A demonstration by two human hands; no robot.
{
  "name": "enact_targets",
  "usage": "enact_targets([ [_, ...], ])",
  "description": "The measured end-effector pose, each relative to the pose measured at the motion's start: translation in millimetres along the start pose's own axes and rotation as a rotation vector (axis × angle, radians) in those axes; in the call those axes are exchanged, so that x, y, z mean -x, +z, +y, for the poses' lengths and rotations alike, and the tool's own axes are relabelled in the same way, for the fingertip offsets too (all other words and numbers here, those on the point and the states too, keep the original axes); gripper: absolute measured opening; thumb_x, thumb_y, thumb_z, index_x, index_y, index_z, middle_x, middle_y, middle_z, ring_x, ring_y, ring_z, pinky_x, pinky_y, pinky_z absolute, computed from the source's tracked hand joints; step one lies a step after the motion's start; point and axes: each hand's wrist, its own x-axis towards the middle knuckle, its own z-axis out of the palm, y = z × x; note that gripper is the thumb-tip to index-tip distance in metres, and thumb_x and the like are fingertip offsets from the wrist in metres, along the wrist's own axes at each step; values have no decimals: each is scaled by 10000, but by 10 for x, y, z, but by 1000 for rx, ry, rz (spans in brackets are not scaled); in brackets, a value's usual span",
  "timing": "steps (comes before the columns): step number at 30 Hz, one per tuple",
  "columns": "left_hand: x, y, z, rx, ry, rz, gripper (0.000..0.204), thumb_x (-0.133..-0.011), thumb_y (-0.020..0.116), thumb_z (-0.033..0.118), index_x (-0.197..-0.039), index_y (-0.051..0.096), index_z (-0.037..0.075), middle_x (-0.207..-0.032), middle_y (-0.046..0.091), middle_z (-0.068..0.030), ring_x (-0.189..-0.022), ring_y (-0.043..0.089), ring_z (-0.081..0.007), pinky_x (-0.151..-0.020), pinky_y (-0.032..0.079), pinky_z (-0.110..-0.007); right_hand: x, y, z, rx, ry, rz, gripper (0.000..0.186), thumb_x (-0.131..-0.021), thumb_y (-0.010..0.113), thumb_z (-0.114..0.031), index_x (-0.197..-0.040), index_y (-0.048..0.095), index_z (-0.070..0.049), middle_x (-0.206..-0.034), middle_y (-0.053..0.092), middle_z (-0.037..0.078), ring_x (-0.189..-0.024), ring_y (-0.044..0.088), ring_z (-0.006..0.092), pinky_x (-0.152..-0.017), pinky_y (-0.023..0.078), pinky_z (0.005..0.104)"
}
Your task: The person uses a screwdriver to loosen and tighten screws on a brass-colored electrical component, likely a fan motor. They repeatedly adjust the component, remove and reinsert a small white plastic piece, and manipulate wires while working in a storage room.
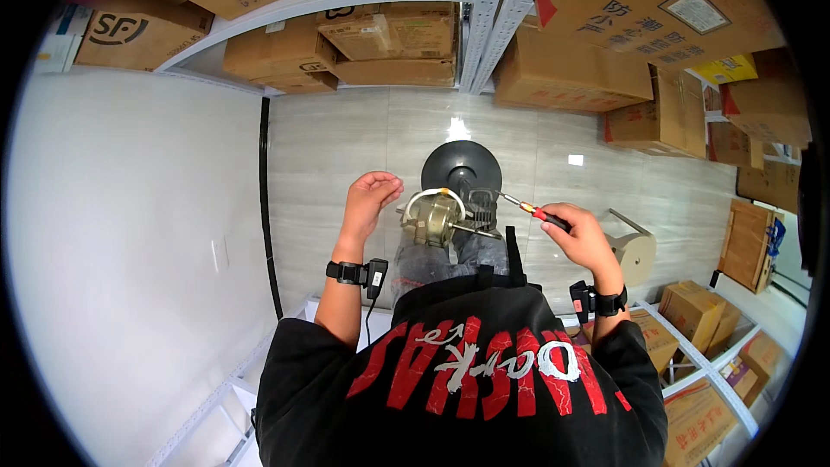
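In my right hand (pixel 581 238) I hold a screwdriver (pixel 538 212) by its red and black handle, its metal shaft pointing left. The tip is close to a dark bracket-like part (pixel 482 204) of the device before me. Beside that part, a greenish metal motor (pixel 430 220) sits over my legs, with a rod sticking out and a white cable (pixel 424 196) looped over its top. My left hand (pixel 372 197) is raised to the left of the motor, apart from it. Its fingertips are pressed together; whatever they may pinch is too small to tell.
A round black base (pixel 461 162) stands on the tiled floor just beyond the motor. A beige round object (pixel 635 255) lies at the right. Cardboard boxes (pixel 571 69) fill metal shelves (pixel 489 26) ahead and at the right. A white panel (pixel 147 207) is at the left.
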Motion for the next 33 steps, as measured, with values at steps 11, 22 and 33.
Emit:
enact_targets([
  [11, -411, 130, 56, -69, -221, -182, 107, -874, 673, 9, -975, 637, 10, -973, 698, -94, -895, 670, -153, -828, 556, -269, -781, 300, -133, -22, 47, -25, 244, -868, 657, -130, -1088, 664, -25, -829, 599, 129, -709, 567, 268, -652, 459, 337],
  [22, -623, 238, 113, -140, -360, -457, 124, -812, 719, -19, -928, 686, 10, -922, 688, -36, -874, 656, -114, -812, 524, -243, -827, 171, -152, 33, 64, -265, 272, -814, 673, -96, -1080, 684, -41, -823, 612, 132, -721, 590, 323, -653, 479, 374],
  [33, -659, 211, 193, -254, -486, -655, 139, -776, 745, -44, -878, 693, 35, -890, 683, -28, -810, 636, -97, -742, 508, -231, -865, 256, -128, -8, 206, -365, 274, -803, 687, -97, -1075, 696, -69, -839, 627, 122, -676, 602, 317, -597, 472, 376],
])
